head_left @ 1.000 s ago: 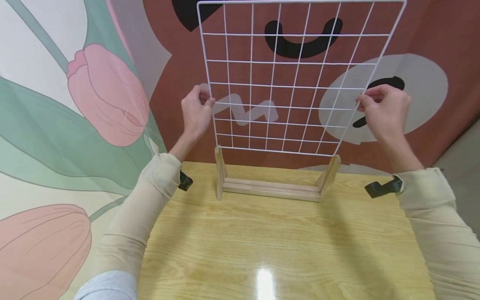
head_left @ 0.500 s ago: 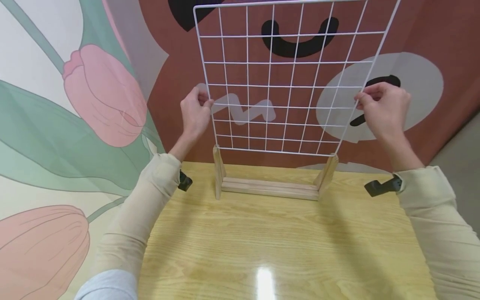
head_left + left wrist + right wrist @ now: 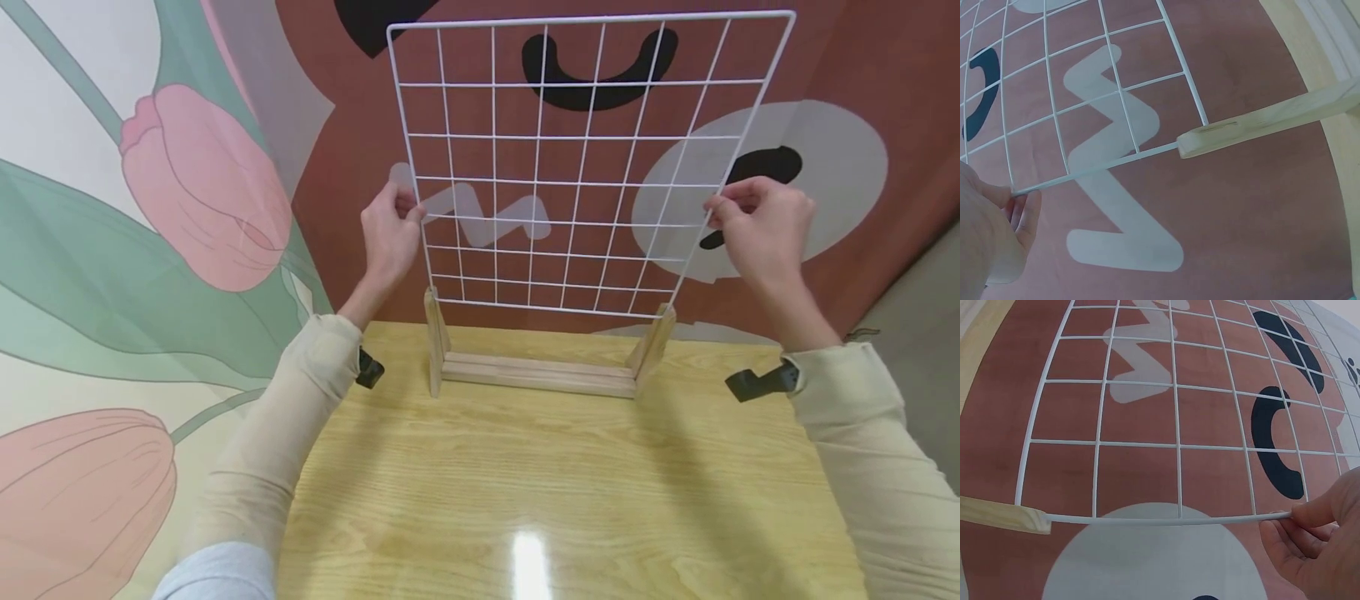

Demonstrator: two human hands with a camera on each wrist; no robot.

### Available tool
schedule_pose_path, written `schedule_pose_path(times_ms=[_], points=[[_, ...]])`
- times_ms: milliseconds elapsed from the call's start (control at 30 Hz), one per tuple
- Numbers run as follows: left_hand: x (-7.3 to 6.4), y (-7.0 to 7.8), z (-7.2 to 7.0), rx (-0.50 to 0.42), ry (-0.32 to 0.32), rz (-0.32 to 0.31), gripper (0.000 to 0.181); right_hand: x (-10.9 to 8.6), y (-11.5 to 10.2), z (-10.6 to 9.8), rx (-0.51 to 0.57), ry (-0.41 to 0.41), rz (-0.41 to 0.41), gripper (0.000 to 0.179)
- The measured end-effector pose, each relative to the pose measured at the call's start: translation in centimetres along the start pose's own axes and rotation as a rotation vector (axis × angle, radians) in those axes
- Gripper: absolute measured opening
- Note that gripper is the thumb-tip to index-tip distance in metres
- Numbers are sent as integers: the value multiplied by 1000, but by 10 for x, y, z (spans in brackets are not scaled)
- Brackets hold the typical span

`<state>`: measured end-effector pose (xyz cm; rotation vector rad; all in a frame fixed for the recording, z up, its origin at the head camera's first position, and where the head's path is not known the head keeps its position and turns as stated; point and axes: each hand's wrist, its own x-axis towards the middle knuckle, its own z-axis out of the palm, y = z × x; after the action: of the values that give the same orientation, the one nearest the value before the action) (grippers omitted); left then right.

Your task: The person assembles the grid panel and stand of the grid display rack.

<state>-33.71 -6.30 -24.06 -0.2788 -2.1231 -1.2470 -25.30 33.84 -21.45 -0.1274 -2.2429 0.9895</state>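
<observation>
A white wire grid panel (image 3: 493, 179) stands upright between my two hands, its lower corners at the tops of two wooden uprights. My left hand (image 3: 392, 229) pinches its left side wire between thumb and fingers, around mid-height. On the opposite side wire, my right hand (image 3: 768, 225) does the same. The wooden stand (image 3: 536, 375) has a left post (image 3: 436, 342), a right post (image 3: 655, 350) and a crossbar low between them. In the left wrist view a bottom corner of the grid meets the post's tip (image 3: 1210, 137); the right wrist view shows the other corner at its post (image 3: 1007, 514).
The stand rests near the back edge of a wood-grain table (image 3: 480, 475). Behind it hangs a brown printed cloth (image 3: 360, 125), with a tulip-patterned cloth (image 3: 67, 333) at the left. Black wrist cameras (image 3: 761, 382) sit at both cuffs.
The grid has come down slightly, its top edge now fully in view, and both hands have lowered a little with it. The stand stays in place on the table.
</observation>
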Motion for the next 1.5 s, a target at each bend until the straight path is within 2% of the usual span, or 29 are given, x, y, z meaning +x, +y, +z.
schedule_pose_path(times_ms=[333,733,1000,1267,1500], points=[[-15,-10,6,-17,0,15,7,-10,15,4,33,20,-51,29],[-38,-19,16,-48,9,30,10,-26,31,5,61,5,-21,25],[-52,-32,22,-58,11,-1,10,-36,42,13,88,-24,8,25],[-59,-40,26,-60,9,-28,9,-43,49,19,20,-27,16,24],[-64,-46,29,-80,-6,-60,9,-48,54,25,23,-30,31,24]])
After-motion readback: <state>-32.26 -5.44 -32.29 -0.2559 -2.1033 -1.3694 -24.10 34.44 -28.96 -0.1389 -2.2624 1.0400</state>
